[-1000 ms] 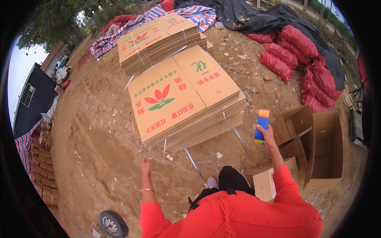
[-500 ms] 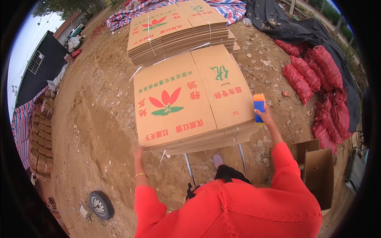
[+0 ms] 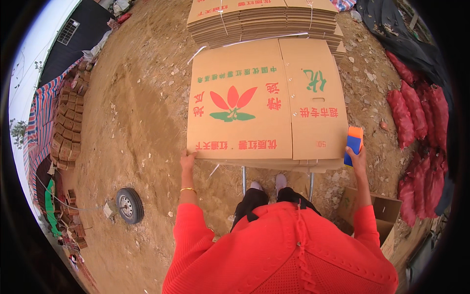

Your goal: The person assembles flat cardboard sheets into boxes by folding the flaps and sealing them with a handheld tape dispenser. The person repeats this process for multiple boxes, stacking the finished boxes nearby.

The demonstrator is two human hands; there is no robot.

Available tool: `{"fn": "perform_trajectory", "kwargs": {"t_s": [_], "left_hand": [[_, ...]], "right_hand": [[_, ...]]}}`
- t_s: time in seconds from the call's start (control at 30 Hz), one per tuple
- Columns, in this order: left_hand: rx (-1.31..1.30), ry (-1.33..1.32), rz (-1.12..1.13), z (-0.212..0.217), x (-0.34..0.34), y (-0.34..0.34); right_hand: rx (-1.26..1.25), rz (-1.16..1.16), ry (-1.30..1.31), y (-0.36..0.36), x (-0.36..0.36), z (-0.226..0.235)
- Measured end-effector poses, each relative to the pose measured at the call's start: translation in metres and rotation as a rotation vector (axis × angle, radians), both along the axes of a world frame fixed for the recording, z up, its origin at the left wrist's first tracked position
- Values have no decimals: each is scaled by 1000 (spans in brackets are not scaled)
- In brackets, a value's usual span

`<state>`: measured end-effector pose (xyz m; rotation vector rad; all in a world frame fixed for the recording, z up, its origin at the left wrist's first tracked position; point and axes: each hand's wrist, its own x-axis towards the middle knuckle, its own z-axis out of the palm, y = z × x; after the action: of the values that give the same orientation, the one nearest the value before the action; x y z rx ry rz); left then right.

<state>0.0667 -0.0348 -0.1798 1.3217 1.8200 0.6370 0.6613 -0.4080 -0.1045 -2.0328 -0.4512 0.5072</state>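
While the left hand closes on the near left corner of the top flat carton, thumb on top and fingers hidden beneath the edge, the right hand is wrapped around a blue and orange tape dispenser, held upright just beside the carton's near right corner. The carton lies face up on a stack of like cartons, whose near edge runs straight between the two hands; thin layers of the stack show below that edge. Metal legs come down under the stack, and the person's shoes stand between them, close under the near edge. Beyond the far edge sits a second, strapped stack, just behind the first with little gap between them; whether they touch I cannot tell.

To the left of the stacks, bare dirt spreads wide, as far as a row of small boxes along a striped tarp. A wheel lies on the dirt near the left elbow. To the right the room is tighter: red mesh sacks lie well apart from the carton's right edge, and an open box stands just beside the right forearm.
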Motion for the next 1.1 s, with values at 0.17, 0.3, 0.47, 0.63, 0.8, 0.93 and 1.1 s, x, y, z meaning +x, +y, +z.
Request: {"fn": "perform_trajectory", "kwargs": {"t_s": [0.17,0.3,0.47,0.63,0.8,0.93,1.1], "left_hand": [[-48,-4,42,25,-6,-11],[-69,-276,254,36,-14,-46],[-219,-314,349,21,-51,-122],[-278,-312,167,7,-89,-135],[-202,-266,104,14,-77,-89],[-150,-77,88,11,-48,-70],[-147,-288,205,-6,-63,-90]], "right_hand": [[-73,31,7,-6,-9,32],[-169,19,8,-35,-29,49],[-220,-43,88,-101,-60,21],[-177,-87,159,-120,-66,7],[-256,-30,147,-107,-66,15],[-240,41,138,-114,-57,5],[-310,75,88,-116,-56,8]]}}
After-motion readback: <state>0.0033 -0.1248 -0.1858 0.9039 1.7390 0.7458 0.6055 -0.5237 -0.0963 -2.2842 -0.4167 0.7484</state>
